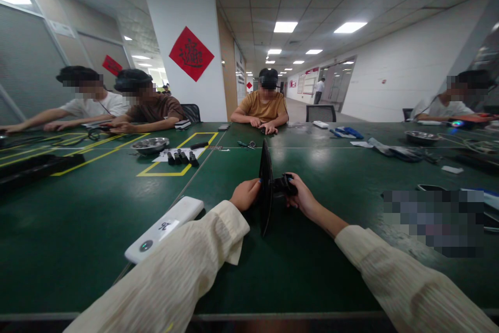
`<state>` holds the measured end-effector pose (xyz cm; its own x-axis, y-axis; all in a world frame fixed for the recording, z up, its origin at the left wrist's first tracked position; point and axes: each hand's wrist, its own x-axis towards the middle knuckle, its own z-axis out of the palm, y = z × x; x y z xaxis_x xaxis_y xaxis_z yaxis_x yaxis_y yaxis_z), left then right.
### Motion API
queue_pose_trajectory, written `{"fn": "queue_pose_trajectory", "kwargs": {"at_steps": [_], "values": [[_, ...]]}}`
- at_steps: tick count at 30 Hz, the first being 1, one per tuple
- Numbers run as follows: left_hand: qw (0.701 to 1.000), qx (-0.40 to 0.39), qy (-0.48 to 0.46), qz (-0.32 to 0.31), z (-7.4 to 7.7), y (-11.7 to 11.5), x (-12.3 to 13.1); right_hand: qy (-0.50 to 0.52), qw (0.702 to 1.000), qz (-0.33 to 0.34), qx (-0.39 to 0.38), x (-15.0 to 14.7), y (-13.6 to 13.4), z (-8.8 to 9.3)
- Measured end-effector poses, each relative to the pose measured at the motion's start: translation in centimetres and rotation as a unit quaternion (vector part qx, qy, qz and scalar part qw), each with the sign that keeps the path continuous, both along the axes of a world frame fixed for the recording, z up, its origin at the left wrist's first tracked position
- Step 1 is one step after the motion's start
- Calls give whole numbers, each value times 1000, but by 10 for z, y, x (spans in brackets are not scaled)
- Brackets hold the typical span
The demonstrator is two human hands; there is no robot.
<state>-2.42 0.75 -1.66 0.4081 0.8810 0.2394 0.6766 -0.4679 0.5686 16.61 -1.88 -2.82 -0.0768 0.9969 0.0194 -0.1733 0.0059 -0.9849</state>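
Note:
A thin black panel (266, 192) stands on edge, turned nearly side-on to me, just above or on the green table (312, 270); I cannot tell which. My left hand (245, 195) is closed on its left face, with the fingertips partly hidden behind it. From the panel's right side juts a black mount-like part (281, 185), its exact kind unclear. Fingers of my right hand (303, 199) wrap around the outer end of this part. Close to my left forearm lies a white oblong device (166, 229) with a handwritten label and a round button.
Several black cylindrical parts (182, 158) stand on paper inside a yellow-taped outline, beside a metal bowl (151, 145). Pliers (246, 144) lie ahead. Opposite sits a person (265, 107); others work at both sides. At right are a phone-like blurred item (436, 218) and another bowl (422, 137).

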Motion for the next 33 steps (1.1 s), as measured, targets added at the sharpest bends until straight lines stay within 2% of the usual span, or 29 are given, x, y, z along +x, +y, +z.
{"fn": "queue_pose_trajectory", "kwargs": {"at_steps": [13, 18, 33], "values": [[1000, -1, 7, 3, 0, 0, 0, 1, 1000, 7, 5, 2, 4, -4], [1000, 3, 6, 25, 1, -1, 2, -4, 1000, 4, 0, 1, 3, -3], [1000, -7, 1, 11, 2, -1, 1, -1, 1000, 9, 5, 1, 3, -4]]}}
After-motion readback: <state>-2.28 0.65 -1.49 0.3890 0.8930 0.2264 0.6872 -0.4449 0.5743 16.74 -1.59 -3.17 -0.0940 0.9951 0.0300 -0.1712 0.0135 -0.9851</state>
